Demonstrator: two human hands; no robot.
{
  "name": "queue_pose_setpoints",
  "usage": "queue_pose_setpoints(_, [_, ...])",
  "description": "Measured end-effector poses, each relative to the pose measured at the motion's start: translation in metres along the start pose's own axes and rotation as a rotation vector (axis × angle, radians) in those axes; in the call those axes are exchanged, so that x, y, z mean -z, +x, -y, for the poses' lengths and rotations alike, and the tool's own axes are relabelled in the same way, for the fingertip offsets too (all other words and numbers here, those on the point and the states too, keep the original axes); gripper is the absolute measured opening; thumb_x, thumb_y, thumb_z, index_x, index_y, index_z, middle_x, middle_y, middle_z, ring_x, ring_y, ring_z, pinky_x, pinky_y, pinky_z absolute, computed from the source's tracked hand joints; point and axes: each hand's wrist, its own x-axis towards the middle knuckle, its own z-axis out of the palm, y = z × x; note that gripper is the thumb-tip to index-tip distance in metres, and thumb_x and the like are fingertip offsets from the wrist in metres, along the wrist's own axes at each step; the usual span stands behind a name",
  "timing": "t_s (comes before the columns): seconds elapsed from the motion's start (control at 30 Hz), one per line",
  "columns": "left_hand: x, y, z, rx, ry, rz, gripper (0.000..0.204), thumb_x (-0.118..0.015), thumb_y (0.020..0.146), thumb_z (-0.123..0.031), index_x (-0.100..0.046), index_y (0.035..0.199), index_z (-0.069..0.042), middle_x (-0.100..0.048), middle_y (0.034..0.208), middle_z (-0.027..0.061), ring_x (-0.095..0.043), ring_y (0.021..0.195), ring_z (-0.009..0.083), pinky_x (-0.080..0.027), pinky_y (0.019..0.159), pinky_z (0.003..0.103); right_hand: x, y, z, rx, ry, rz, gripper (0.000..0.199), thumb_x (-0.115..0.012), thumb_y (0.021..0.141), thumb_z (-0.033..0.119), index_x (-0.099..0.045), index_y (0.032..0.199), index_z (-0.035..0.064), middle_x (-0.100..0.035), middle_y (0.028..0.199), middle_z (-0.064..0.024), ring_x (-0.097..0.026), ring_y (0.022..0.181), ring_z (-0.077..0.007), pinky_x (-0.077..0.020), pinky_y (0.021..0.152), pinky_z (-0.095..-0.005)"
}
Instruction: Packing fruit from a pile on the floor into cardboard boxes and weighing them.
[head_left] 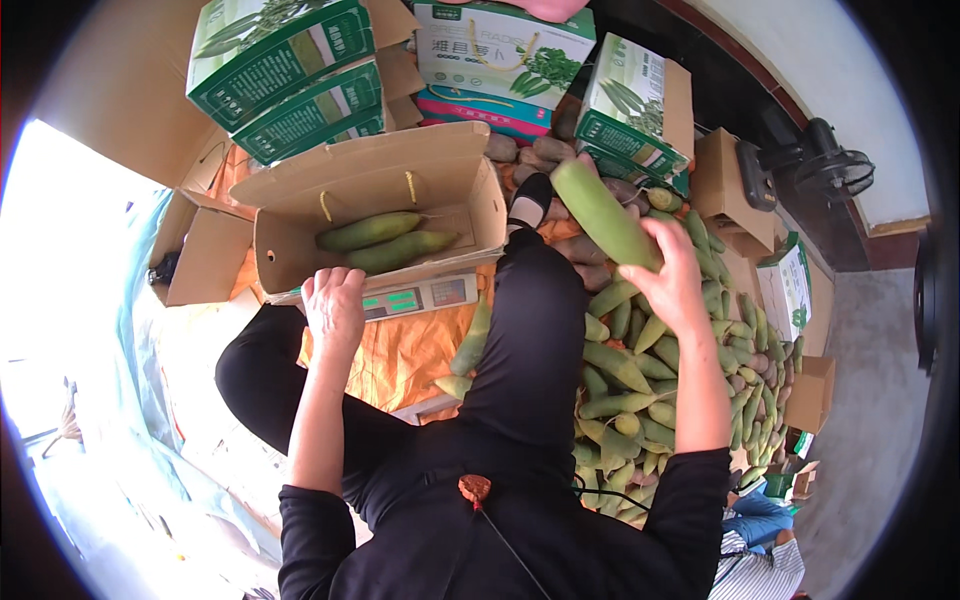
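Note:
My right hand (668, 275) is closed round the lower end of a thick green radish (602, 212), raised above the heap and tilted up to the left. My left hand (334, 303) rests on the near wall of an open cardboard box (285, 250), its fingers curled over the top edge. Inside that box, two green radishes (372, 231) lie side by side on the bottom. The box stands on a white scale (440, 290) whose display glows green just right of my left hand.
A large heap of green radishes (620, 365) spreads along my right side. Purplish radishes (580, 250) lie beyond my foot. Printed green-and-white cartons (505, 50) are stacked at the back. A small black fan (835, 170) stands far right; another person's striped sleeve (760, 570) shows lower right.

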Motion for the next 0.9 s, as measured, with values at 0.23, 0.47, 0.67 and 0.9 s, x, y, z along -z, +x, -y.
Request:
queue_pose_setpoints(0.23, [-0.003,-0.004,0.003,0.0,0.002,-0.017,0.009,-0.056,0.077,-0.008,-0.062,0.082,-0.011,-0.06,0.081,0.0056,-0.057,0.088,0.0249,-0.039,0.086,0.039,-0.059,0.092,0.112,0.427,-0.083,0.223,0.052,-0.079,0.063,0.02,-0.06,0.11,0.0058,-0.059,0.107,-0.0116,-0.055,0.105,-0.0308,-0.0467,0.088,-0.0402])
queue_pose_setpoints(0.47, [-0.006,0.0,0.002,-0.01,0.019,0.046,0.011,-0.063,0.078,-0.011,-0.065,0.089,-0.011,-0.061,0.085,0.0058,-0.057,0.09,0.0258,-0.039,0.088,0.041,-0.208,0.112,0.157,0.39,-0.268,0.539,0.023,-0.064,0.072,0.011,-0.07,0.093,0.0065,-0.065,0.104,-0.009,-0.059,0.103,-0.0255,-0.05,0.082,-0.0414])
queue_pose_setpoints(0.67, [-0.007,0.001,0.0,-0.02,-0.03,0.02,0.004,-0.062,0.078,-0.01,-0.063,0.082,-0.011,-0.062,0.083,0.006,-0.057,0.086,0.027,-0.04,0.084,0.041,-0.265,0.095,0.163,0.29,-0.288,0.755,0.028,-0.064,0.078,0.017,-0.068,0.104,0.0094,-0.064,0.114,-0.0094,-0.058,0.11,-0.0266,-0.0486,0.089,-0.0412])
queue_pose_setpoints(0.9, [-0.008,0.0,0.002,-0.053,0.045,-0.017,0.005,-0.056,0.079,-0.01,-0.06,0.081,-0.012,-0.06,0.082,0.0044,-0.056,0.086,0.0255,-0.041,0.083,0.04,-0.157,0.116,0.137,0.368,0.205,0.563,0.047,-0.07,0.078,0.031,-0.06,0.116,0.0051,-0.068,0.098,-0.0121,-0.065,0.087,-0.0258,-0.0511,0.076,-0.0359])
